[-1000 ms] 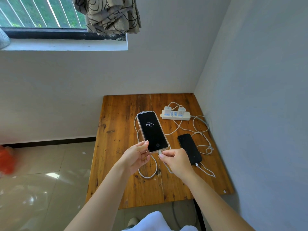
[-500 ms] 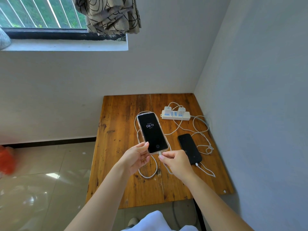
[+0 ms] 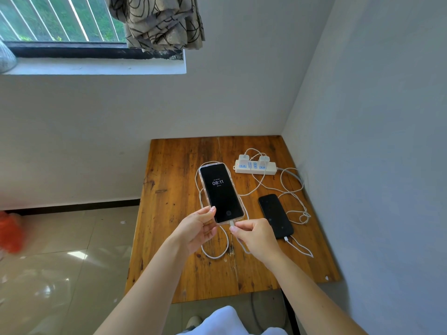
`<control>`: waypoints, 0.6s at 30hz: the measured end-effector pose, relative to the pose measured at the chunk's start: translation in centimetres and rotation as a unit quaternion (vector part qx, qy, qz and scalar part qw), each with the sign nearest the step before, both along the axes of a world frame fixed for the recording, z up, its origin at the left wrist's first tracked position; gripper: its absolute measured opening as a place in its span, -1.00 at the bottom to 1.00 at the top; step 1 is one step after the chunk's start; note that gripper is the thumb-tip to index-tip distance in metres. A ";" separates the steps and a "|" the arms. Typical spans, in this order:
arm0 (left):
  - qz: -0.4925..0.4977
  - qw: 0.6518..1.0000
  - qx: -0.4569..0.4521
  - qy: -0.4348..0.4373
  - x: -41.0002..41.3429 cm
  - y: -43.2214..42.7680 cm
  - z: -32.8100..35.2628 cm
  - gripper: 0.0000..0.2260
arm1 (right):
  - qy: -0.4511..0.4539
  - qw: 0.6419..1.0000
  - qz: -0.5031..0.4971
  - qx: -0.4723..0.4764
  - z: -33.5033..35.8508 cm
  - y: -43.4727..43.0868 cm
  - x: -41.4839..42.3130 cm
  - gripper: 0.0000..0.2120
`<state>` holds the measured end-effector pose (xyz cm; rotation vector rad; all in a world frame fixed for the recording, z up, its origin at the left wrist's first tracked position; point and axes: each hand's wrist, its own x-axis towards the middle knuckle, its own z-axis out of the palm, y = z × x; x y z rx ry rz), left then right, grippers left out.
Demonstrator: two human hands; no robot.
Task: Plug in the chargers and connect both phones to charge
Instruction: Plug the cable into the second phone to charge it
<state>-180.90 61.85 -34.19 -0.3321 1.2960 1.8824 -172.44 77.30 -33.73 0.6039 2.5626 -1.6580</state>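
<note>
Looking down from the head camera, the lit phone [image 3: 221,192] is held just above the table [image 3: 174,180], directly ahead of both hands. Its long axis runs away from the person, leaning a little to the left at the far end, with the screen facing up and the port end pointing back toward the wrists. The left hand [image 3: 196,229] pinches the near left corner of that phone, thumb on the face, fingers underneath. The right hand [image 3: 254,235] is closed on the white cable plug [image 3: 232,223], thumb and forefinger meeting at it, and the plug touches the middle of the phone's near edge. The right hand is therefore the nearer one to the port, and the plug's axis looks in line with the phone's length, so I judge the coming push goes straight forward along that axis. Whether the plug is fully seated I cannot tell.

The second phone [image 3: 275,215] lies flat on the table to the right, screen dark, its long axis angled the same way, with a cable already at its near end. The power strip [image 3: 256,166] sits beyond it near the wall, two white chargers [image 3: 263,158] standing in it.
</note>
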 end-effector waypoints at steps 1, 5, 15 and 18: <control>-0.001 1.000 0.000 0.001 0.0 0.0 0.0 -0.68 | 0.000 1.000 -0.001 0.000 0.0 0.0 0.0 -0.78; 0.000 1.000 0.001 -0.001 0.0 0.0 -0.1 -0.66 | 0.001 1.000 0.001 -0.001 0.0 0.1 0.0 -0.77; -0.001 1.000 -0.004 0.000 0.1 -0.1 -0.3 -0.69 | -0.002 1.000 0.006 -0.003 -0.1 0.1 0.2 -0.77; -0.007 1.000 0.002 -0.001 0.0 -0.1 -0.4 -0.70 | -0.003 1.000 0.006 -0.003 -0.2 0.0 0.1 -0.77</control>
